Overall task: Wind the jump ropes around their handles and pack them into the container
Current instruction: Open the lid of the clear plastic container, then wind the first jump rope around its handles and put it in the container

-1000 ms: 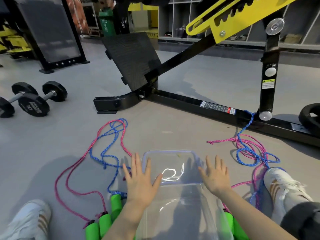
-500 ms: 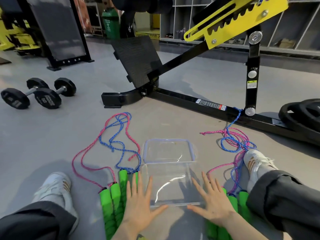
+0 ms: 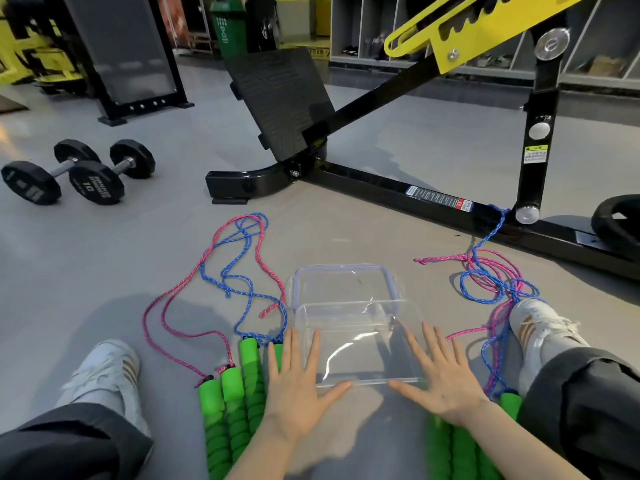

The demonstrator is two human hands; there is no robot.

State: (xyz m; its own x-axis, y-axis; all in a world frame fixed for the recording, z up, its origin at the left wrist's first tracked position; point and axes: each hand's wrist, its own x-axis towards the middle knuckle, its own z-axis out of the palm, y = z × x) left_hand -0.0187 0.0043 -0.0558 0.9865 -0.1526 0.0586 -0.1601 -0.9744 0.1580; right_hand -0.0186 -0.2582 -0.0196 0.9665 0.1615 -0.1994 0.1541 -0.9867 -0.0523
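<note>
Vs a sec ago, our hands have slid back along the container [image 3: 358, 344] toward the body. They were out by the lid [image 3: 346, 282]; now the left hand [image 3: 298, 386] lies flat w/ fingers spread at the near-left corner, thumb along the near rim, and the right hand [image 3: 440, 382] mirrors it at the near-right corner. Both are relaxed & grasping nothing; whether the palms press the floor or just hover, we can't tell. The container sits on the floor btwn our legs, open w/ nothing in it, the lid lying flat just beyond its far end. The view has shifted too, so we can't say if the box itself moved. The rest is as it was: the left ropes [image 3: 225, 282] (pink + blue) lie in loose loops left of the box, their green handles [image 3: 235, 393] bunched just beside the left hand. The right ropes [image 3: 491, 282] tangle by the right shoe [image 3: 540, 327], one blue strand running up to the machine frame [image 3: 415, 192], and the right handles [image 3: 446, 445] lie partly under the right forearm. So box setup is prob. done, no rope wound yet, the whole task still ahead. Next is likely a handle pickup, the left bunch being closest.
</note>
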